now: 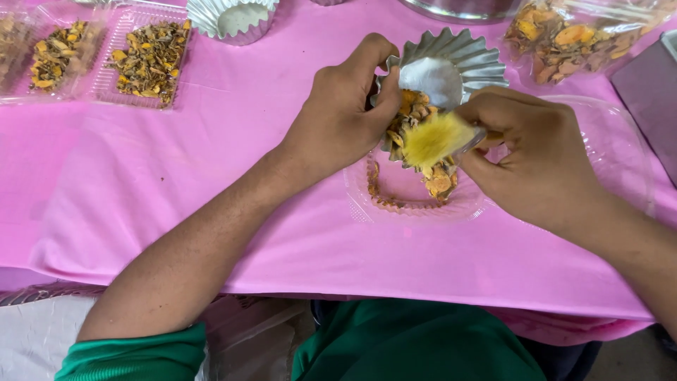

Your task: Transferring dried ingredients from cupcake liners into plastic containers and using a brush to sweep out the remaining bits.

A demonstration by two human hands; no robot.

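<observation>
A person in green sleeves sits at the near edge of a desk draped in pink cloth, both bare hands at work over a clear, shallow plastic tray that lies a little right of the middle. The left hand is closed around the rim of a fluted, silvery foil cup, thumb and fingers pinching its near edge and tipping its mouth down towards the tray, so that the dried yellow-orange root slices spill from it. The right hand is shut on a small brush with yellow-stained bristles, the bristles held against the slices at the lip of the cup; its handle is mostly hidden in the fist. Judging by how things lie, the emptying is partly done: some slices already sit in the tray beneath the cup, more remain inside it, and the white base of the cup is showing. At the far left corner two clear rectangular trays already filled with the same slices stand side by side, and another fluted foil cup, empty, rests near the far edge. A clear bag of larger orange pieces lies at the far right. Both forearms reach in from the near edge, elbows wide, wrists bent inward so that the hands nearly meet above the tray.
</observation>
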